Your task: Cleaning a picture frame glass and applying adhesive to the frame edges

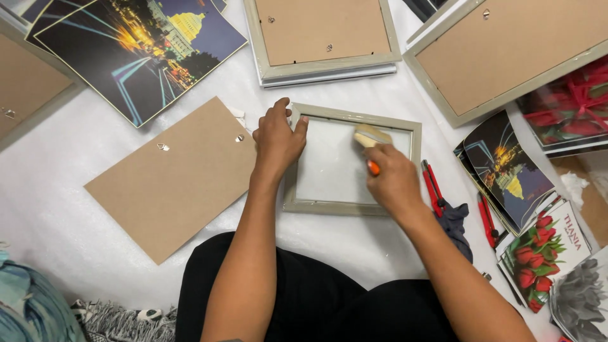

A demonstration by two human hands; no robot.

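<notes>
A small pale grey picture frame (415,136) lies face down on the white sheet in front of me, its back open and the glass showing. My left hand (276,139) presses on the frame's top left corner. My right hand (394,180) grips a brush with an orange handle (374,168) and a pale bristle head (370,135), held over the glass near the frame's upper right. A loose brown backing board (171,177) with small metal hangers lies to the left of the frame.
Two larger frames lie back-up beyond, one at top centre (323,38), one at top right (506,57). A night city print (139,50) lies top left. Red-handled pliers (434,187), more city prints (506,171) and tulip prints (544,253) sit on the right.
</notes>
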